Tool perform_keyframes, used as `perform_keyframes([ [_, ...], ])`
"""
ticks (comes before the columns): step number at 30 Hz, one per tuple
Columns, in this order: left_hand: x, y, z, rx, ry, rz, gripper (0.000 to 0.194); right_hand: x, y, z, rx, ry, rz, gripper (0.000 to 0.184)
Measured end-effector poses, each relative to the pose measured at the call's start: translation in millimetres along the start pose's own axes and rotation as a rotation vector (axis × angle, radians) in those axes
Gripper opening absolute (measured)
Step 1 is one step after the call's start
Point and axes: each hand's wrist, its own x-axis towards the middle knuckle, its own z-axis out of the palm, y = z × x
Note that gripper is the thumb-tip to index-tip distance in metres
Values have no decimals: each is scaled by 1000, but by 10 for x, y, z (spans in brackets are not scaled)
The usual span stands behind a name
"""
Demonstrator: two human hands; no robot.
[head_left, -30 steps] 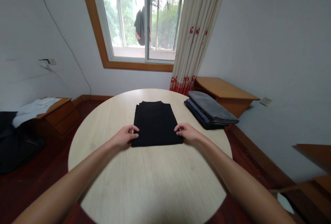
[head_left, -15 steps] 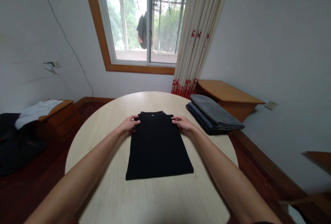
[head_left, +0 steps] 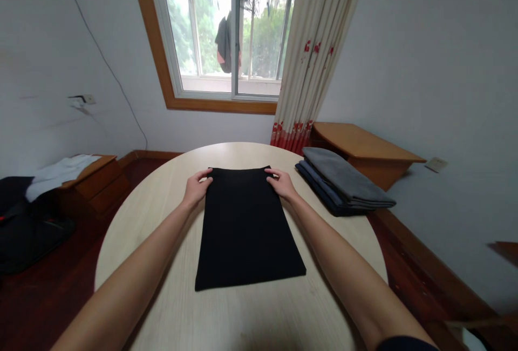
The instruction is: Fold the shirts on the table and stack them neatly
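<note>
A black folded garment [head_left: 247,227] lies flat on the round light-wood table [head_left: 243,313], its long side running away from me. My left hand [head_left: 196,187] pinches its far left corner, and my right hand [head_left: 282,183] pinches its far right corner. Both arms reach out along the garment's sides. The far edge between my hands is straight.
A stack of folded grey and dark blue clothes [head_left: 343,181] sits on the table's right edge. Behind it stands a wooden side table [head_left: 360,146] and a curtain [head_left: 315,54]. A low wooden cabinet with white cloth [head_left: 70,170] stands at the left, and dark clothing lies beside it on the floor.
My hands took the near edge of the garment and carried it to the far edge. The collar that showed half a second ago is now covered.
</note>
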Motion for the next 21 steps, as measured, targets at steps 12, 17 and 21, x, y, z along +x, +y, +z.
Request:
perform_keyframes([
  [12,-236,92,170,905,-167,370,43,-262,-400,198,-840,-149,-102,53],
  [17,-507,145,487,1161,-520,427,54,-433,-545,497,-819,-522,-260,59],
  [21,-394,31,352,1255,-583,236,64,-386,-302,370,-828,-524,-99,68],
])
